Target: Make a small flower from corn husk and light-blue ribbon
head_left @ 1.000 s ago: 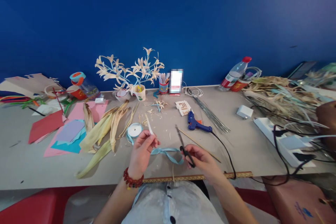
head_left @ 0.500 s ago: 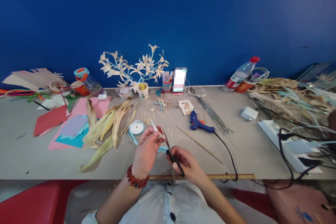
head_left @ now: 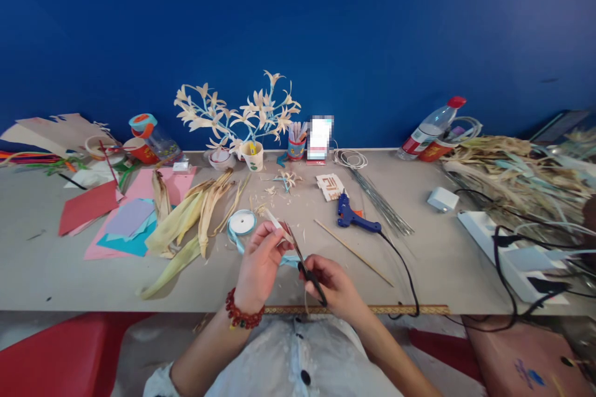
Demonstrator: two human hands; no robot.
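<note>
My left hand (head_left: 261, 260) pinches a narrow pale strip (head_left: 274, 221), which looks like a piece of corn husk, between thumb and fingers. Black-handled scissors (head_left: 313, 282) are gripped in my right hand (head_left: 336, 288). Their blades point up and to the left, right beside the strip at my left fingertips; I cannot tell whether they touch it. Behind my left hand lies a roll of light blue ribbon (head_left: 242, 222), its loose end passing under my hands. Dried corn husks (head_left: 190, 217) lie to the left. Small pale scraps are scattered beyond my hands.
Husk flowers (head_left: 261, 111) stand in a white cup (head_left: 252, 156) at the back. A blue glue gun (head_left: 356, 217), a thin wooden stick (head_left: 354, 251) and metal wires (head_left: 384, 205) lie to the right. Farther right are a power strip (head_left: 507, 260) and a husk heap (head_left: 521, 177). Coloured paper (head_left: 88, 208) lies left.
The scissors' blades have shifted slightly up and left, closer to the strip in my left hand. The whole view has tilted a little; both hands keep their holds.
</note>
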